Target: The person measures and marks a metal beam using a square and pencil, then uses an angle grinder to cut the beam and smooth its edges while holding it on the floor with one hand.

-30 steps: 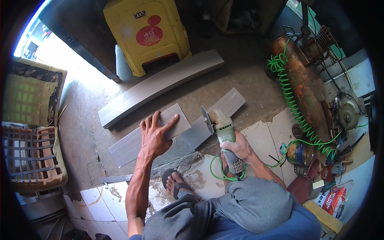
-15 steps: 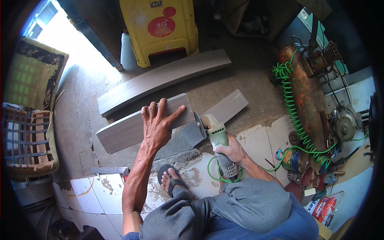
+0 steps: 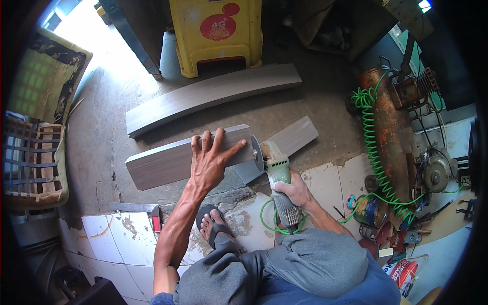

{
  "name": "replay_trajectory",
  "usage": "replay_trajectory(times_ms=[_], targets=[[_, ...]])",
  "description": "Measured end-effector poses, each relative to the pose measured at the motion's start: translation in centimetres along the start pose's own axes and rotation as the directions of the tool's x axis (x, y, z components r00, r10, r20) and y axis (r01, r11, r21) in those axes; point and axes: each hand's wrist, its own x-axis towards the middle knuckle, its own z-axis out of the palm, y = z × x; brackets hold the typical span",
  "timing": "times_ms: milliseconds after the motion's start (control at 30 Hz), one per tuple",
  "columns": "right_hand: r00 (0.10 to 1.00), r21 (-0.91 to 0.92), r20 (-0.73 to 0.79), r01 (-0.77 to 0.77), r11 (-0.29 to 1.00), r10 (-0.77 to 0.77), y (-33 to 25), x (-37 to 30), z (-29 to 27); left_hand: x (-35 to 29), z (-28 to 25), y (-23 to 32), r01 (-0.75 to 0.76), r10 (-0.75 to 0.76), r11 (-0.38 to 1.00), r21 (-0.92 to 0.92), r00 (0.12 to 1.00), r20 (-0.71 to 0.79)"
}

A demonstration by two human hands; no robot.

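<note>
My left hand [image 3: 208, 160] lies spread over a grey wood-grain plank [image 3: 162, 163], its fingertips hooked over the far edge. My right hand [image 3: 296, 192] is wrapped round the body of a green angle grinder [image 3: 279, 175]. The grinder's round disc [image 3: 258, 154] stands on edge at the plank's right end; whether it touches the wood I cannot tell. Partly under the disc lies a shorter grey offcut [image 3: 295, 136], slanting up to the right. A longer, slightly curved grey board [image 3: 213, 91] rests on the floor beyond the plank.
A yellow plastic stool [image 3: 218, 43] stands beyond the boards. On the left are plastic crates [image 3: 35, 162]. A try square [image 3: 134, 207] lies by my left forearm. To the right stand a rusty compressor tank [image 3: 389, 127], a coiled green hose [image 3: 373, 147] and cluttered tools.
The view has shifted slightly, bringing the try square more fully into sight. My left hand stays on the plank, and the disc's face shows more broadly at the plank's end.
</note>
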Motion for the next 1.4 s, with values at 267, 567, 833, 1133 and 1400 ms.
replay_trajectory(times_ms=[267, 567, 833, 1133, 1400], targets=[[1.0, 0.033, 0.001, 0.002, 0.999, -0.002, -0.5, -0.1, 0.0, -0.5, 0.7, 0.7, -0.03, 0.03, 0.999, -0.014, 1.0, 0.002], [1.0, 0.059, -0.004, -0.009, 0.998, 0.009, -0.8, -0.1, -0.1, -0.8, 1.0, 0.9, -0.06, 0.06, 0.998, 0.012, 0.998, -0.02], [1.0, 0.063, 0.011, -0.022, 0.998, 0.021, -0.8, 0.0, -0.4, -1.8, 1.7, 0.8, -0.082, 0.082, 0.996, 0.045, 0.997, -0.004], [1.0, 0.063, 0.003, -0.015, 0.998, 0.015, -1.4, -0.4, 0.1, -2.2, 1.9, 0.7, -0.099, 0.101, 0.993, 0.068, 0.994, -0.033], [0.994, -0.057, -0.053, 0.088, 0.994, -0.091, -1.0, -0.3, -1.3, -1.7, -2.3, -0.8, 0.139, -0.11, 0.931, -0.338, 0.988, 0.104]])
